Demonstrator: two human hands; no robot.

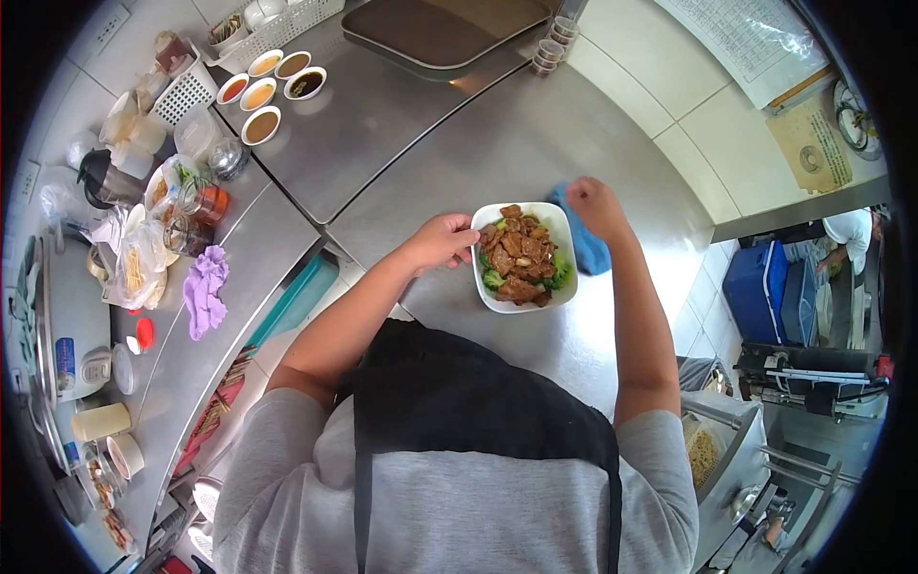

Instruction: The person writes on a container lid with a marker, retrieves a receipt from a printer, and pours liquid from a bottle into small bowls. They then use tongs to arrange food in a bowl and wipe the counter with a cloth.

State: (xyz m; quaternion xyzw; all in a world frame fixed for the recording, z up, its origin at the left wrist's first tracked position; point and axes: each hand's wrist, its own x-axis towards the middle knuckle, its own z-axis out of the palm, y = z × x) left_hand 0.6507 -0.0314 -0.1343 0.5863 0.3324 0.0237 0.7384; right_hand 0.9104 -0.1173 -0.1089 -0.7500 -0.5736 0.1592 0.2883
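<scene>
A white, rounded-square bowl point(480, 277) is filled with browned, glazed meat slices point(521, 251) and green broccoli point(493, 279). My left hand point(445, 241) pinches the bowl's left rim, thumb on top. To the right of the bowl, my right hand point(597, 207) is closed, its fingers curled at the upper part of a blue cloth point(595, 254). What those fingers hold, if anything, is hidden. The cloth lies against the bowl's right side on the steel counter point(411, 201).
Several small sauce dishes point(261, 125) stand at the back left, near a brown tray point(445, 33). A purple cloth point(205, 292), jars and bags crowd the left counter. Stacked lidded cups point(549, 55) are by the wall. Another person's arm point(835, 256) shows far right, near a blue box point(755, 292).
</scene>
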